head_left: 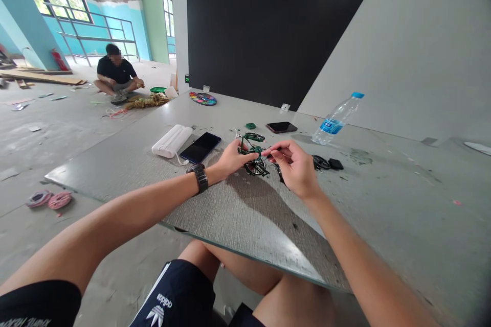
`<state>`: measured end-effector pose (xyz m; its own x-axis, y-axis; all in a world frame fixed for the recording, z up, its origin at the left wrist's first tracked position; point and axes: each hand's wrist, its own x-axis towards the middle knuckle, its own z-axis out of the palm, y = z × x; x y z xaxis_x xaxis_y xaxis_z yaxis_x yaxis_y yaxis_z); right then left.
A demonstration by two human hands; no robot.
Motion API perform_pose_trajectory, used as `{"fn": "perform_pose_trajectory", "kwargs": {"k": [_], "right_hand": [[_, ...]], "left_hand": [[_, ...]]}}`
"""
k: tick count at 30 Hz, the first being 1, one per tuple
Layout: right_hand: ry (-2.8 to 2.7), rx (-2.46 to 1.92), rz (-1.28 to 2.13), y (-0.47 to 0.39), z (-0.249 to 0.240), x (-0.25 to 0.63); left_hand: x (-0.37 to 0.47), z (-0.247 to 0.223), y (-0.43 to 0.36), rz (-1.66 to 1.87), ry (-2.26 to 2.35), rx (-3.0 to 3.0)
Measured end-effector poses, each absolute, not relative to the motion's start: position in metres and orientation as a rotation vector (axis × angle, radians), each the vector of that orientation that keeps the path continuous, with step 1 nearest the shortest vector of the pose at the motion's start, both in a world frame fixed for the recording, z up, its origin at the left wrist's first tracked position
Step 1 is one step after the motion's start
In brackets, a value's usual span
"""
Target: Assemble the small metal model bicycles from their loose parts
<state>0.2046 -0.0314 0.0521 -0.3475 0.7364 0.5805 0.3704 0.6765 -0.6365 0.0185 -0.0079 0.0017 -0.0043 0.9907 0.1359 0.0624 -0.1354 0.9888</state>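
A small green model bicycle [256,165] is on the grey table in front of me, its black spoked wheel toward me and its handlebar at the upper left. Around its frame closes my left hand [235,157], thumb and fingers gripping from the left side. My right hand [294,163] pinches a thin dark piece against the bicycle's right side; its kind is too small to make out. Beyond the right hand lie a loose black wheel [320,162] and a small black block [336,164]. Another dark part is partly hidden beneath the right hand.
Left of the bicycle are a dark phone [201,147] and a white power bank [172,141] with a cable. Behind it lie a green piece [250,126], another phone [282,127] and a tilted water bottle [337,119]. A paint palette [203,98] is farther back. A person [117,71] sits on the floor.
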Motion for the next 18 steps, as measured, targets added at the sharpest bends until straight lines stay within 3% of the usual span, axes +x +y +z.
{"fn": "perform_pose_trajectory", "kwargs": {"k": [18], "right_hand": [[-1.915,-0.987,0.383,-0.0347,0.0579,0.2028]], "left_hand": [[0.0171,-0.0041,-0.0042,1.369,1.222,1.447]]}}
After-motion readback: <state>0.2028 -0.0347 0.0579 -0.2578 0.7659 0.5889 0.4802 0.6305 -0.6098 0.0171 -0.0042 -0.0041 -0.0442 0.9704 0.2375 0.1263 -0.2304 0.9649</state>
